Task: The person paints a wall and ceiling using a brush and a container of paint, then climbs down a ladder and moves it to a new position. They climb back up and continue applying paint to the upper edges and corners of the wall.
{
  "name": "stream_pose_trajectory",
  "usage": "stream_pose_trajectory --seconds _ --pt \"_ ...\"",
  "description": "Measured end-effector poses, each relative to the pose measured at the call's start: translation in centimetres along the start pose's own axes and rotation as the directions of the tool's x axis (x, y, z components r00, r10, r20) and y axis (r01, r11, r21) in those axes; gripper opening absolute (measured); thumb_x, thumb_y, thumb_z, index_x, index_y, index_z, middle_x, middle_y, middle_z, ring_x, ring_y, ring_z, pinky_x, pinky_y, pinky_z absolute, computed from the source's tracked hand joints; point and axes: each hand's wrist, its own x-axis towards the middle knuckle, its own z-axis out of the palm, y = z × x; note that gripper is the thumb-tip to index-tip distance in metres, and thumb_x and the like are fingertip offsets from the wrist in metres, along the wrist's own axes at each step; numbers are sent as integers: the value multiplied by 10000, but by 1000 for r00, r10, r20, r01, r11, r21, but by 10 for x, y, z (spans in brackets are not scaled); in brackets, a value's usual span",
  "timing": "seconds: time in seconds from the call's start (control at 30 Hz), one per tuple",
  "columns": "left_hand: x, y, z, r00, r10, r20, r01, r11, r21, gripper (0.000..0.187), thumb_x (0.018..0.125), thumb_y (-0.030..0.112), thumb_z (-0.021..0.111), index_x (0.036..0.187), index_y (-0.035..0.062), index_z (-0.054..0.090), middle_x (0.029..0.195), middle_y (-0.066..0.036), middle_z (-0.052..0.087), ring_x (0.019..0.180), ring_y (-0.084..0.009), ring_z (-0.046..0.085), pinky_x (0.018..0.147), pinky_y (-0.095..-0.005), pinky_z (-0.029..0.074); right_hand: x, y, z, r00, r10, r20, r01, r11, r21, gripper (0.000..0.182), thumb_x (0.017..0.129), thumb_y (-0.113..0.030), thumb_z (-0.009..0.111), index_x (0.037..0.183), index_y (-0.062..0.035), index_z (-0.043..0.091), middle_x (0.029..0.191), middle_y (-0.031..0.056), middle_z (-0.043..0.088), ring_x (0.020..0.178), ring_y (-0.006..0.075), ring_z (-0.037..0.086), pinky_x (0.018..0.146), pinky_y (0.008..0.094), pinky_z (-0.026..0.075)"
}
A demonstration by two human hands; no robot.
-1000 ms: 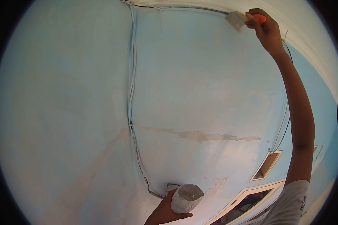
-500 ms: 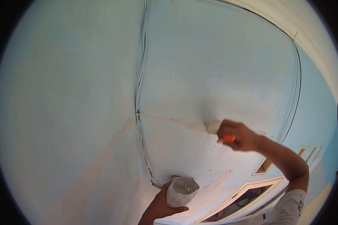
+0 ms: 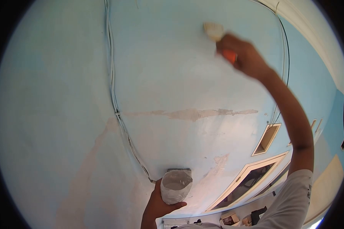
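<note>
My right hand (image 3: 245, 55) is raised high on the light blue wall (image 3: 160, 68), closed around the orange handle of a putty knife or scraper (image 3: 214, 31) with a broad, pale blade. The blade is at the wall's upper part; whether it touches cannot be told. Low in the view, my left hand (image 3: 158, 204) holds a whitish, smeared container (image 3: 176, 187) from its left side, the thumb across its lower front. The container's opening shows a grey inside. Between the hands, a long patch of peeled paint (image 3: 195, 113) runs across the wall.
Cables (image 3: 111, 65) run down the wall at the left to a dark box (image 3: 179, 170) behind the container. At the lower right are a small framed opening (image 3: 266, 139) and a larger framed window (image 3: 248, 181). Cardboard boxes (image 3: 229, 219) lie at the bottom.
My right hand has moved up the wall with the tool, away from the peeled strip, which now shows fully. The view has shifted, and the container sits slightly further left and higher.
</note>
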Motion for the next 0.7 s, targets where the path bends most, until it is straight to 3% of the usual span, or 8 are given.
stream_pose_trajectory --seconds 0.07,0.2,0.33,0.4,0.43,0.47,0.67,0.7 --pt "-1 -2 0 1000 -6 6 6 999 32 1187 584 403 1004 1480 46 313 1385 -182 578 1294 -319 575 1061 -447 491 -59 -44 27 993 -55 106 55 998 4 192 835 -76 774 972 -69 640 1011 90 665 898 290 677 759 385 586" --pt "1 -5 4 1000 -1 29 0 999 35 1176 575 399 1008 1468 46 329 1384 -181 580 1292 -318 577 1050 -447 497 -159 -130 53 965 64 255 -155 923 353 220 871 -167 774 986 -60 620 987 71 639 874 262 679 709 364 589" --pt "10 -11 17 996 50 76 -49 999 -11 1152 563 369 1015 1444 33 352 1376 -169 582 1286 -303 579 1049 -438 493 -223 -188 60 910 380 168 -414 788 456 154 915 -93 737 991 -35 617 1042 108 660 856 258 716 677 326 595" --pt "14 -16 29 991 57 122 -54 998 -30 1145 558 355 1018 1436 29 359 1371 -162 583 1281 -295 580 1049 -433 491 -249 -220 56 484 806 341 -703 126 699 93 979 -88 671 992 -14 616 1002 115 680 771 192 729 652 287 596" --pt "17 -17 35 987 49 151 -44 998 -39 1145 557 341 1019 1436 26 357 1366 -155 583 1274 -288 581 1049 -429 489 -258 -232 52 304 820 485 -696 -157 700 127 1024 -109 609 997 14 617 891 103 676 711 139 715 642 271 599" --pt "21 -20 40 983 43 178 -35 998 -46 1146 555 328 1020 1437 23 355 1360 -148 583 1267 -281 581 1048 -425 487 -267 -244 52 229 819 525 -669 -260 696 172 1037 -133 592 994 32 615 799 85 660 708 134 710 634 279 601" --pt "26 -36 61 945 35 326 -25 999 -36 1098 568 312 1017 1431 46 391 1354 -127 588 1232 -273 596 1032 -416 496 -337 -301 54 25 836 549 -763 -338 550 206 1043 -197 595 1024 5 628 786 90 673 711 144 707 654 281 600" --pt "27 -39 63 928 23 373 -19 1000 -14 1084 577 312 1014 1432 59 399 1354 -119 591 1225 -274 600 1031 -416 497 -351 -309 54 59 876 479 -839 -216 499 206 1024 -218 629 1053 -14 645 811 92 687 731 166 710 704 310 601"
